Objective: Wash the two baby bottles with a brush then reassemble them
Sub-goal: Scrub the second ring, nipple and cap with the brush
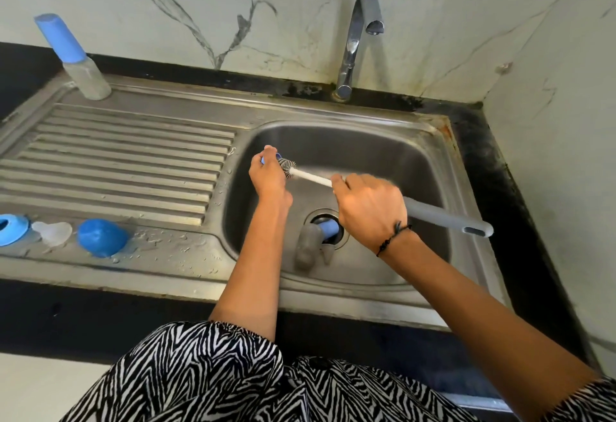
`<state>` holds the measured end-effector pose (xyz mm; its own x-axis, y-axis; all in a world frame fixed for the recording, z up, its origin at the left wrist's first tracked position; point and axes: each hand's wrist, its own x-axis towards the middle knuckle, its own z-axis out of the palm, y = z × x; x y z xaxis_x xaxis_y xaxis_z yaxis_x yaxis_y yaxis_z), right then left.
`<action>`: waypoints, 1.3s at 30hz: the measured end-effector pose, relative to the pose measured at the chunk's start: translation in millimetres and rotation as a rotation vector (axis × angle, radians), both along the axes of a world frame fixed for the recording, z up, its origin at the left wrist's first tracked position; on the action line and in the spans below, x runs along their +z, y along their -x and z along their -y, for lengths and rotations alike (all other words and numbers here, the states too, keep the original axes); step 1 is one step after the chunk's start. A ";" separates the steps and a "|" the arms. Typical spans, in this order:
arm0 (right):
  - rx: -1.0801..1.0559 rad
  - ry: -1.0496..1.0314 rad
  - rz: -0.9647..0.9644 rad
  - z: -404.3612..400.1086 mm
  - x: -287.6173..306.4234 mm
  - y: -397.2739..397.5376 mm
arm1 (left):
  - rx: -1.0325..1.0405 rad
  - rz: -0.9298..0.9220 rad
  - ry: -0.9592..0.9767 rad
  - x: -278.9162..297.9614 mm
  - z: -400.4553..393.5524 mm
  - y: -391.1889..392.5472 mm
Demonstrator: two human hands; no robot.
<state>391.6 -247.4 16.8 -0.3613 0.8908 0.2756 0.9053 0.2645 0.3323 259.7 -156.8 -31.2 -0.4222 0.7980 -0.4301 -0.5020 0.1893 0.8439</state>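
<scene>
Washing stage, small parts. The left hand grips a small blue bottle part over the left side of the sink basin, fingers curled round it; too little of the part shows to tell whether it is a collar or a cap. The right hand is closed round the grey handle of the bottle brush, whose bristled head meets the held part. A bottle body lies on the basin floor beside the drain, a blue piece at its neck. On the drainboard a blue ring, a clear teat and a blue cap lie near the front edge, and one capped bottle stands upright at the back corner. The tap runs no water. Scrubbing appears to be in hand, with reassembly not yet begun. The next move likely calls for turning the part against the bristles, then rinsing it, which requires the tap to be opened.
</scene>
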 end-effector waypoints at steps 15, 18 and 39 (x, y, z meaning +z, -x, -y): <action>-0.054 0.338 -0.113 -13.9 69.8 21.9 | -0.036 0.161 -0.111 11.3 -2.7 -5.9; -0.006 0.389 -0.076 -16.8 78.9 23.7 | -0.046 0.058 -0.141 5.4 -1.0 -6.8; -0.159 0.566 -0.503 -18.0 55.8 7.3 | -0.013 0.766 -0.336 13.5 1.8 8.0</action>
<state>384.2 -229.4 72.6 -0.1689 0.9756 -0.1404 0.9529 0.1252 -0.2764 251.7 -158.6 -17.8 -0.1000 0.9377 -0.3327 -0.9593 -0.0022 0.2823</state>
